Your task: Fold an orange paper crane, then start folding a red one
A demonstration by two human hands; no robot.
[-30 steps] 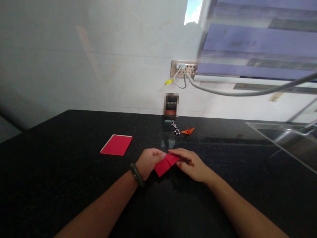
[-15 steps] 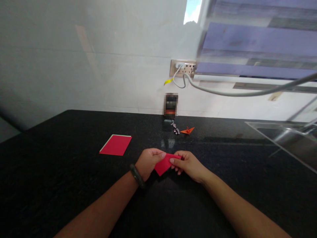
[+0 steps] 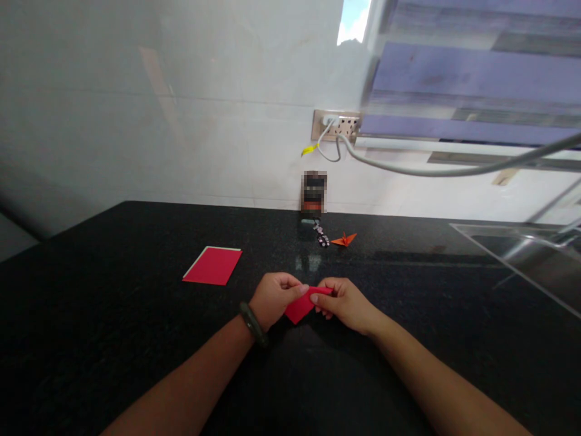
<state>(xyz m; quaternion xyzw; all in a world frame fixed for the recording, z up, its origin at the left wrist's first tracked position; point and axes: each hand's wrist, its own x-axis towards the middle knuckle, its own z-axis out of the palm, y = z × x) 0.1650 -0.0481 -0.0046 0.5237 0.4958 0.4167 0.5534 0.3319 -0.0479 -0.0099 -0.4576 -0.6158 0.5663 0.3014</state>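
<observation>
Between both hands is a small folded piece of red paper [image 3: 298, 309], one corner pointing down toward me. My left hand [image 3: 278, 298], with a dark bangle [image 3: 253, 324] at its wrist, pinches the paper's left side, thumb on top. The right side is gripped by my right hand [image 3: 341, 301], its thumb resting on the paper and its other fingers curled beneath. Parts of the paper are hidden under the fingers. Farther left lies a stack of red square paper [image 3: 212, 266] with a pale edge showing. An orange origami crane [image 3: 345, 240] sits beyond my right hand.
A blurred-out dark object [image 3: 313, 194] leans at the wall, a patterned strap [image 3: 322, 235] trailing from it on the black countertop [image 3: 113, 303]. A grey cable [image 3: 422, 172] runs from the wall socket [image 3: 336, 125]. At the right is a metal sink [image 3: 535, 254].
My left thumb has slid slightly right along the paper's top edge, and the paper has tilted a little. Both hands keep their grip; the surroundings are the same.
</observation>
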